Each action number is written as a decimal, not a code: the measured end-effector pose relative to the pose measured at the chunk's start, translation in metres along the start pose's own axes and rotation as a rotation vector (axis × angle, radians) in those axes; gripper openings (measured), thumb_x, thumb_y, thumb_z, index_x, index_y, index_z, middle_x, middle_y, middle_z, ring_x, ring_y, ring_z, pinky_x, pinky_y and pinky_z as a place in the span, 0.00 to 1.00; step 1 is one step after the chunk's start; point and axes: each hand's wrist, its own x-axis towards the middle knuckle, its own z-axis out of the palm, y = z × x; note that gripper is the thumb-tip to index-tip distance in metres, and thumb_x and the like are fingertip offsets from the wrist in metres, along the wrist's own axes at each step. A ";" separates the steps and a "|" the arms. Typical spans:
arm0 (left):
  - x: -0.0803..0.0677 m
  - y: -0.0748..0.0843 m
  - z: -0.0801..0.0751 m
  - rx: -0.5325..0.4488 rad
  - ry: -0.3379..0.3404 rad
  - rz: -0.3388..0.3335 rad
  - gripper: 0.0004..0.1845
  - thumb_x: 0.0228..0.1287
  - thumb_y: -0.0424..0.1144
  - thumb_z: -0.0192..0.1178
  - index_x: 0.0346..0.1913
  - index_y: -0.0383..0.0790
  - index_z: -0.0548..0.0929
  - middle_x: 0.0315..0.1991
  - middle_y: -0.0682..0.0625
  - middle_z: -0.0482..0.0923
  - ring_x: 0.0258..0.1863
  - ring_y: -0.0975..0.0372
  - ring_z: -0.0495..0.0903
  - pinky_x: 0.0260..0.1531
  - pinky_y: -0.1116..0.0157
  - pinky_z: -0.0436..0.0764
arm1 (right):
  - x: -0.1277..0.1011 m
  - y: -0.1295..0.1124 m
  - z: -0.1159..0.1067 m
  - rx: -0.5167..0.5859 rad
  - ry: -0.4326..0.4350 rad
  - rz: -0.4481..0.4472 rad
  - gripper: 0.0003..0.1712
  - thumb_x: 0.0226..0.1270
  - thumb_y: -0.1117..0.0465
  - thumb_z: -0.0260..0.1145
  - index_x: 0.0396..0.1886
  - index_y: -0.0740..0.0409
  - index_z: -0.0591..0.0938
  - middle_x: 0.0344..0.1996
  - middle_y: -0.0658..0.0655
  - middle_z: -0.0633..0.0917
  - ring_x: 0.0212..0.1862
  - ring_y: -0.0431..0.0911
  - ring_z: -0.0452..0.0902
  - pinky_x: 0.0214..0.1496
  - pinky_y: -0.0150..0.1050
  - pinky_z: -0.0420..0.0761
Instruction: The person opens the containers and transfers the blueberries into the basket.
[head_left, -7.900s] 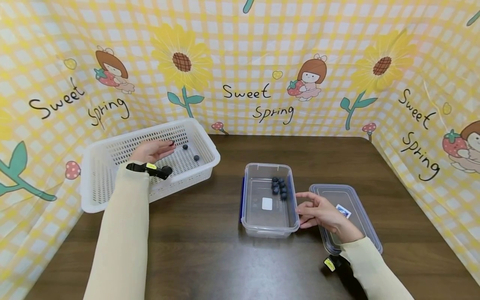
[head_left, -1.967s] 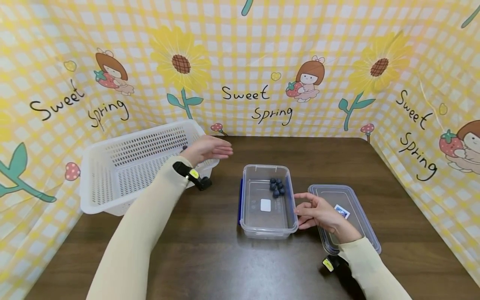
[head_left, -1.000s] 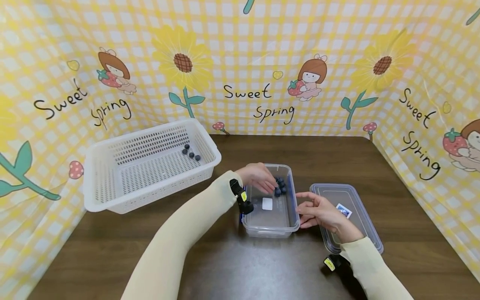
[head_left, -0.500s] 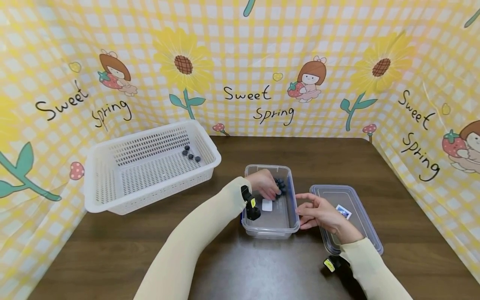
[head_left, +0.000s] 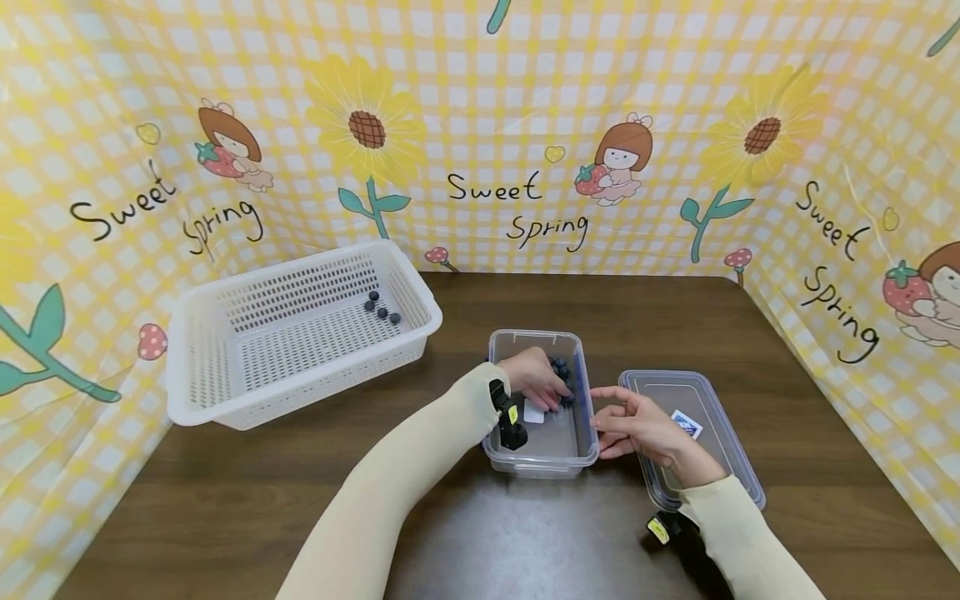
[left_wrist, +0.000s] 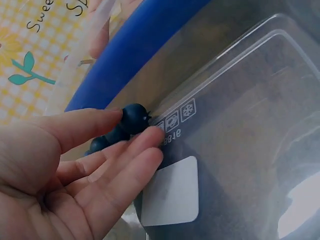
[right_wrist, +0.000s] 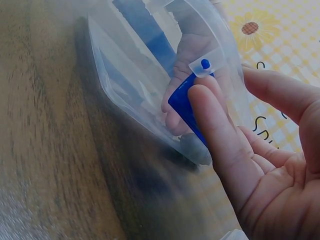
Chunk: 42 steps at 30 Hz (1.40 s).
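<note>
Left hand (head_left: 536, 379), thumb and fingers narrow at a blueberry (left_wrist: 134, 118) inside the box (head_left: 543, 443); right hand (head_left: 641, 427) relaxed against its right wall.
Whether the left grips is unclear. Flat translucent lid (head_left: 716, 442) lies off, right of the box. Round, dark blueberries (head_left: 559, 366) cluster near the clear plastic box's right edge; four berries (head_left: 382, 313) remain in the perforated white basket (head_left: 337, 377) toward the wood-grain table (head_left: 225, 500)'s back-left corner: seemingly over half done.

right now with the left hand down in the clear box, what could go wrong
The left hand has its thumb against a dark blueberry, which might roll away or get squashed. The right hand seems to steady the clear box by fingertips alone, so it could slide if bumped.
</note>
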 end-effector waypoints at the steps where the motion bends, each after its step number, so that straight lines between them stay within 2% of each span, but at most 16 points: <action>1: 0.000 0.000 0.001 -0.013 -0.016 -0.007 0.08 0.61 0.28 0.68 0.29 0.23 0.84 0.21 0.39 0.83 0.16 0.60 0.83 0.20 0.69 0.85 | 0.000 0.000 0.000 0.004 -0.001 0.001 0.28 0.70 0.74 0.59 0.66 0.68 0.62 0.36 0.55 0.84 0.31 0.45 0.86 0.35 0.41 0.89; 5: 0.002 0.001 0.006 -0.026 -0.051 -0.013 0.07 0.60 0.27 0.68 0.28 0.25 0.83 0.20 0.39 0.83 0.16 0.60 0.83 0.19 0.69 0.85 | 0.001 0.002 -0.002 -0.002 0.003 0.004 0.28 0.70 0.75 0.59 0.66 0.66 0.62 0.36 0.55 0.84 0.30 0.45 0.85 0.35 0.41 0.89; 14: 0.005 -0.001 0.007 -0.030 -0.062 0.007 0.05 0.60 0.24 0.66 0.27 0.27 0.84 0.19 0.39 0.82 0.17 0.59 0.83 0.18 0.70 0.84 | 0.001 0.005 -0.003 -0.008 0.012 0.011 0.28 0.70 0.74 0.59 0.66 0.66 0.62 0.36 0.55 0.84 0.30 0.46 0.86 0.35 0.42 0.89; 17: 0.003 -0.001 0.003 -0.029 -0.059 0.035 0.03 0.59 0.24 0.67 0.29 0.26 0.86 0.21 0.38 0.83 0.18 0.59 0.83 0.20 0.69 0.85 | 0.001 0.006 -0.003 -0.007 0.013 0.013 0.29 0.70 0.74 0.59 0.67 0.68 0.60 0.36 0.55 0.84 0.30 0.45 0.85 0.35 0.42 0.89; 20: -0.001 0.003 -0.005 -0.053 -0.069 0.065 0.04 0.60 0.25 0.67 0.36 0.23 0.86 0.23 0.39 0.85 0.20 0.60 0.84 0.25 0.67 0.87 | 0.000 0.005 -0.002 -0.002 0.013 0.014 0.30 0.70 0.74 0.59 0.68 0.71 0.58 0.36 0.55 0.85 0.30 0.45 0.86 0.35 0.41 0.89; 23: -0.007 0.009 -0.017 -0.111 -0.089 0.087 0.08 0.63 0.25 0.65 0.42 0.21 0.85 0.26 0.40 0.85 0.23 0.59 0.85 0.31 0.65 0.89 | 0.000 0.005 -0.001 0.001 0.013 0.014 0.31 0.70 0.74 0.59 0.68 0.71 0.58 0.36 0.55 0.85 0.30 0.46 0.86 0.35 0.41 0.89; 26: -0.014 0.016 -0.033 -0.180 -0.090 0.112 0.10 0.65 0.25 0.64 0.46 0.20 0.83 0.28 0.40 0.85 0.25 0.59 0.86 0.43 0.58 0.87 | 0.000 0.004 0.000 0.001 0.015 0.014 0.31 0.70 0.74 0.59 0.68 0.72 0.57 0.35 0.55 0.85 0.30 0.46 0.86 0.35 0.41 0.89; 31: -0.029 0.024 -0.064 -0.289 -0.020 0.172 0.10 0.65 0.24 0.64 0.47 0.21 0.82 0.32 0.37 0.86 0.30 0.56 0.87 0.58 0.49 0.77 | 0.000 0.003 0.000 -0.003 0.017 0.019 0.33 0.70 0.74 0.59 0.69 0.73 0.54 0.36 0.55 0.85 0.30 0.46 0.86 0.35 0.41 0.89; 37: -0.047 0.029 -0.107 -0.393 0.086 0.230 0.05 0.66 0.24 0.62 0.42 0.26 0.84 0.32 0.38 0.86 0.30 0.54 0.88 0.54 0.52 0.80 | 0.001 0.002 0.000 -0.009 0.018 0.017 0.32 0.70 0.74 0.59 0.69 0.72 0.56 0.36 0.55 0.85 0.30 0.45 0.86 0.35 0.41 0.89; 42: -0.064 0.023 -0.145 -0.458 0.181 0.249 0.03 0.67 0.25 0.62 0.40 0.29 0.85 0.31 0.40 0.86 0.31 0.55 0.88 0.50 0.55 0.83 | 0.002 0.002 -0.001 -0.009 0.017 0.012 0.32 0.70 0.74 0.59 0.69 0.72 0.56 0.35 0.55 0.85 0.30 0.45 0.86 0.35 0.41 0.89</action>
